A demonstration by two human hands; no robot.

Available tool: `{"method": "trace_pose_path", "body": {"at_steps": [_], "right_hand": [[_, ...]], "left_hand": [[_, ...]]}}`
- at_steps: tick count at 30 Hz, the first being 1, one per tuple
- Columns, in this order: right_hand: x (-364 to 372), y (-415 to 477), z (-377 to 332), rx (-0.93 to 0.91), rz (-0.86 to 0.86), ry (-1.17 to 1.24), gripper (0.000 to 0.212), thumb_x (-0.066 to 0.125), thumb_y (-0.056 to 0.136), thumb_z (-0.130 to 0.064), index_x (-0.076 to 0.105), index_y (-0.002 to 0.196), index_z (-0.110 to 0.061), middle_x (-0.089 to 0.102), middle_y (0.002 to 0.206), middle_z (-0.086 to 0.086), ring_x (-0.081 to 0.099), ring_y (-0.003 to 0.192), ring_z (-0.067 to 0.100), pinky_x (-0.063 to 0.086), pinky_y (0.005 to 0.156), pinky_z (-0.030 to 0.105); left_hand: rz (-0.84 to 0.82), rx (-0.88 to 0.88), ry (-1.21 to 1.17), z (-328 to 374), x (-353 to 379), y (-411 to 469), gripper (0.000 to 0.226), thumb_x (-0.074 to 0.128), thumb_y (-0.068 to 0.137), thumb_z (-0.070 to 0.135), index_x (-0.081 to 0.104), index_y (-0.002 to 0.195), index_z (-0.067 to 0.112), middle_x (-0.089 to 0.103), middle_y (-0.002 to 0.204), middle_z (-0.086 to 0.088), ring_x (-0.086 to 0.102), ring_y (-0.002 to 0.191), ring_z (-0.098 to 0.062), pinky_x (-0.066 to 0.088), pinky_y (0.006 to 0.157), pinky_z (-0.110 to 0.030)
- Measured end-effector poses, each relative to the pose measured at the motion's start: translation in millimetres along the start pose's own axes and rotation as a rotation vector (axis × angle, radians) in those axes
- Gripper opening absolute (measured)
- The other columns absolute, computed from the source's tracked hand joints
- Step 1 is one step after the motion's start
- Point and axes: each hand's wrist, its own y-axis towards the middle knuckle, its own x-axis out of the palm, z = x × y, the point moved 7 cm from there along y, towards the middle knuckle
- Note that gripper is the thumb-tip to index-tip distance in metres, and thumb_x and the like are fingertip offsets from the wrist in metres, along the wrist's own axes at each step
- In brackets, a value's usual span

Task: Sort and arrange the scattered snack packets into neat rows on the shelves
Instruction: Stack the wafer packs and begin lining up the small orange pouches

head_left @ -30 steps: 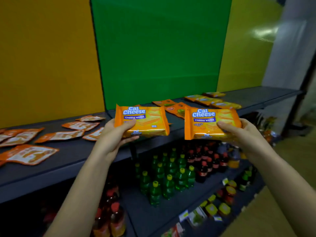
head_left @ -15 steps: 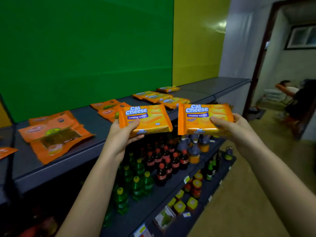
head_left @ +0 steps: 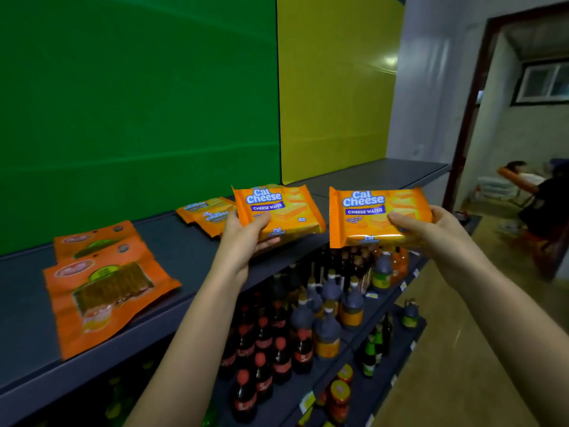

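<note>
My left hand (head_left: 243,238) grips an orange Cal Cheese wafer packet (head_left: 283,208) by its lower left corner, held over the front of the grey top shelf (head_left: 172,241). My right hand (head_left: 431,232) holds a second Cal Cheese wafer packet (head_left: 375,214) from its right side, out past the shelf's front edge. Two more Cal Cheese packets (head_left: 206,212) lie flat on the shelf behind my left hand. Two orange pouches with clear windows (head_left: 104,288) lie further left on the same shelf.
Lower shelves hold dark sauce bottles (head_left: 326,315), red-capped soda bottles (head_left: 264,340) and small jars (head_left: 338,396). The shelf's right end (head_left: 385,171) is bare. A doorway (head_left: 517,149) at right shows seated people (head_left: 542,192). Green and yellow wall panels back the shelf.
My view has swung right along the shelf. Both hands moved right with their packets; the left-hand pouches slid toward the frame's left, and the doorway came into view.
</note>
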Motion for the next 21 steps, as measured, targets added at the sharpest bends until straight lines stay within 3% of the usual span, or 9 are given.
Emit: {"method": "trace_pose_path", "body": {"at_steps": [5,8,10,13,16,21], "right_hand": [[-1.4,68.4,17.3,0.017,-0.043,0.051,0.053,0.070,0.080,-0.018,0.046,0.126,-0.007,0.061,0.110,0.009,0.060,0.077,0.012,0.051,0.063,0.024],[2.6,111.7,30.4,0.033,-0.090,0.090,0.049,0.069,0.080,-0.019,0.047,0.123,-0.011,0.063,0.097,0.002,0.060,0.075,0.010,0.051,0.054,0.018],[4.0,142.7,38.9,0.034,-0.120,0.110,0.049,0.071,0.079,-0.020,0.048,0.122,-0.012,0.064,0.098,0.002,0.061,0.077,0.011,0.052,0.059,0.022],[8.3,191.8,50.8,0.024,-0.180,0.117,0.050,0.071,0.078,-0.021,0.049,0.122,-0.011,0.063,0.108,0.008,0.061,0.079,0.015,0.052,0.069,0.029],[16.8,237.0,56.7,0.003,-0.263,0.094,0.049,0.070,0.079,-0.021,0.050,0.122,-0.009,0.064,0.107,0.009,0.060,0.074,0.014,0.050,0.057,0.024],[34.3,297.7,64.3,0.008,-0.419,0.103,0.040,0.070,0.079,-0.020,0.050,0.114,-0.014,0.064,0.095,0.002,0.060,0.076,0.012,0.049,0.064,0.027]], "left_hand": [[0.041,-0.018,0.037,-22.0,33.6,46.1,0.016,0.053,0.091,0.006,0.049,0.106,0.009,0.060,0.111,-0.012,0.062,0.075,-0.013,0.057,0.056,-0.021],[0.082,-0.011,0.074,-35.6,55.1,74.5,0.036,0.054,0.091,0.007,0.042,0.125,-0.001,0.059,0.122,-0.018,0.063,0.077,-0.014,0.058,0.056,-0.021],[0.111,0.002,0.098,-43.6,69.8,92.0,0.041,0.054,0.091,0.006,0.039,0.128,-0.004,0.058,0.124,-0.020,0.063,0.077,-0.014,0.058,0.055,-0.021],[0.132,0.018,0.097,-55.0,93.9,114.0,0.029,0.053,0.092,0.005,0.039,0.117,0.001,0.060,0.112,-0.013,0.061,0.075,-0.013,0.057,0.055,-0.021],[0.172,0.027,0.080,-68.9,114.3,137.3,0.025,0.053,0.092,0.005,0.036,0.111,0.008,0.058,0.095,-0.002,0.061,0.076,-0.012,0.057,0.056,-0.021],[0.306,-0.030,0.159,-87.4,133.3,179.4,0.025,0.054,0.091,0.007,0.038,0.110,0.009,0.056,0.103,-0.005,0.061,0.075,-0.012,0.056,0.052,-0.019]]}}
